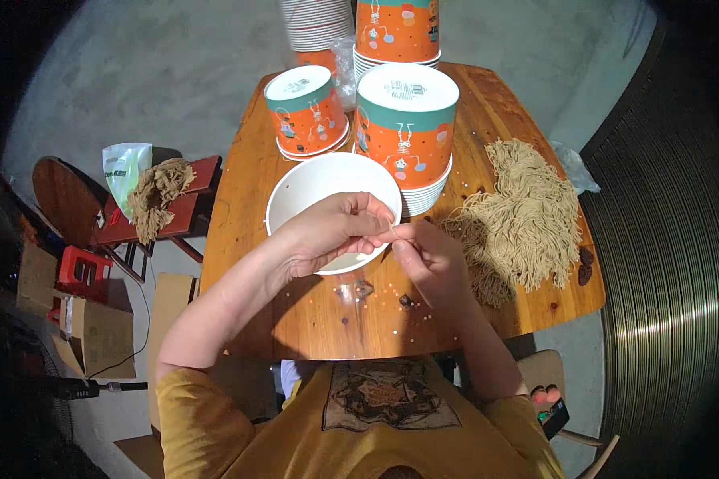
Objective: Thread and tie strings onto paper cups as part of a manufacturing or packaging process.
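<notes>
**Fingertips meet on a string over the open bucket rim**

Your hands are together above the near rim of the white paper bucket [311, 188], which stands mouth-up at the middle of the wooden table [311, 319]. Your left hand [327, 231] curls over the rim. Your right hand [423, 255] comes in from the right, and its fingertips touch the left's. Both pinch a thin tan string [392, 231] at the point of contact. Only a short bit shows, so I cannot tell its full length or which way its free end runs. The visible bit runs up and slightly to the right.

Judged step: fixing or threading one string at the bucket's rim. The next move calls for a steady pinch and fine fingertip work at the rim; the bucket is light and may slide.

The heap of cut strings [527, 215] lies at the right, strands running mostly far-to-near. Stacks of orange printed buckets [403, 120] stand upside down just beyond the open one. A second bundle of string [156, 195] sits on a stool off to the left.
</notes>
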Motion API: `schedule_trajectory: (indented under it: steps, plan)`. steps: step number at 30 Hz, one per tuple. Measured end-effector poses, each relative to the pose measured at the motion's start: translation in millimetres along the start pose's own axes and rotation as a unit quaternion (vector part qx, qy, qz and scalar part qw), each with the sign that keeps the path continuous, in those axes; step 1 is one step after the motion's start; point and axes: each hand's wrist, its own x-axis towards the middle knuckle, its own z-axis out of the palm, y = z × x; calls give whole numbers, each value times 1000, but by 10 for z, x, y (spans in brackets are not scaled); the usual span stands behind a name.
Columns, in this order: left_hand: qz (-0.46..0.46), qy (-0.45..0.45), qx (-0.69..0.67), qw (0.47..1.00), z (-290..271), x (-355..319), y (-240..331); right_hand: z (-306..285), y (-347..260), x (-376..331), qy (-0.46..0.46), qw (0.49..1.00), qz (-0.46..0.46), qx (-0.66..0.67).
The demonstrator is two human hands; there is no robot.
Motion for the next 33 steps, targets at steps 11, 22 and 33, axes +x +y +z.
schedule_trajectory:
  steps: [11,22,33]
  plan:
    - [77,-7,59,995,27,14,-67,-99,-119,97,51,997,47,46]
    - [178,53,209,960,98,-39,-112,-73,-322,145,38,992,12,-118]
    - [217,75,302,925,155,-84,-76,-67,-268,175,27,996,49,-75]
